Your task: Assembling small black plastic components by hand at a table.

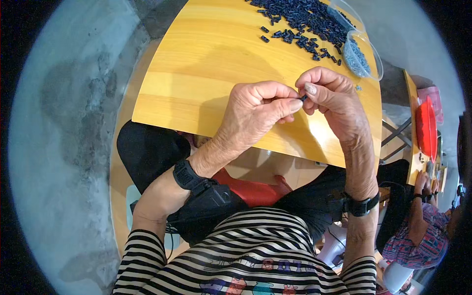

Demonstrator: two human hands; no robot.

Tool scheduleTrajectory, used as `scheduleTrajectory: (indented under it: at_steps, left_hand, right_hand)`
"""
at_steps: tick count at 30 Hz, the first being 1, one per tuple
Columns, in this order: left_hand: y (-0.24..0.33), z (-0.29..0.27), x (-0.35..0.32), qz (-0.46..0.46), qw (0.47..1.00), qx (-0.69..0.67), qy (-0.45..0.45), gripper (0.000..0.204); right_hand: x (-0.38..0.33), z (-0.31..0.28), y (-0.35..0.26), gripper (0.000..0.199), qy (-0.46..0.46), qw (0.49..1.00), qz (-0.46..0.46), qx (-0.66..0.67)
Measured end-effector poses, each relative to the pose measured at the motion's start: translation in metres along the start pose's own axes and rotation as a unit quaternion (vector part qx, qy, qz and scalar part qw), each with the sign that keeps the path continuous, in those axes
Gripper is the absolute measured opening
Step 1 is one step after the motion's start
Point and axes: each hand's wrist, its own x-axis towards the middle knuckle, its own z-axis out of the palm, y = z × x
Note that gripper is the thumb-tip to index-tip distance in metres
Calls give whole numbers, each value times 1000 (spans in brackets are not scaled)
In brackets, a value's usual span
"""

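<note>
Both my hands meet above the wooden table, fingertips almost touching. Between the thumb and forefinger of my left hand (263,105) is a small black plastic piece (304,98), mostly hidden by the fingers. My right hand (334,96) is closed in a pinch at the other end of that piece; whatever else it may hold is too small to make out. Beyond the hands lies a big heap of similar small black pieces (307,19), with several strays at its near edge. A clear plastic tub of tiny silvery parts (358,58) stands to the right of the heap.
The yellow wooden table (196,64) ends just in front of my lap. Several tiny silvery parts (358,88) lie loose near its right edge. Another clear container (346,14) stands at the far right. At right, a co-worker (418,236) sits at another table with a red basin (427,128).
</note>
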Motion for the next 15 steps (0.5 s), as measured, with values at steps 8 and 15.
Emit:
scheduleTrajectory:
  at_steps: [8,15]
  left_hand:
    - [-6,4,-3,16,1000,-14,22,11]
    - [-7,6,-2,62,996,36,48,8]
  right_hand:
    - [-3,4,5,14,3,998,25,57]
    - [-4,11,11,10,24,999,13,28]
